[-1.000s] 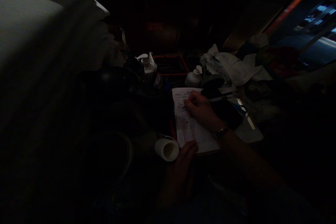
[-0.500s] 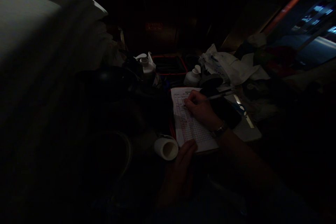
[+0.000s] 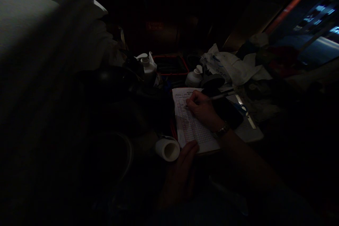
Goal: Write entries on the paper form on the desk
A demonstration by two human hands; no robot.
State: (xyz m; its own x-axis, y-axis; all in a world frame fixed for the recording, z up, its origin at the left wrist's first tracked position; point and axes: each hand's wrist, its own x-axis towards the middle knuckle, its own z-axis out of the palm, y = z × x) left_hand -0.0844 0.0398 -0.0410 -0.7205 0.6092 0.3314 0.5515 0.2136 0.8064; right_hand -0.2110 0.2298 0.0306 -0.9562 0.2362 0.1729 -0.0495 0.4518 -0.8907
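Filling in a gridded sheet on a dim, crowded bench.

Left to right: a white roll [image 3: 167, 149] lies just beside your left hand [image 3: 180, 174], whose fingers lie flat on the near edge of the gridded sheet [image 3: 191, 127]; your right hand [image 3: 203, 108] has its fingers closed on a pen [image 3: 221, 95]. Keep the sheet pinned flat and write within each cell.

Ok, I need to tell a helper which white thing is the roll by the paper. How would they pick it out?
Start at the gridded form sheet under the two hands. At its near left corner, just left of the left hand, lies the white roll on its side. Unlike the white bottles standing farther back, its open hollow end faces the camera.
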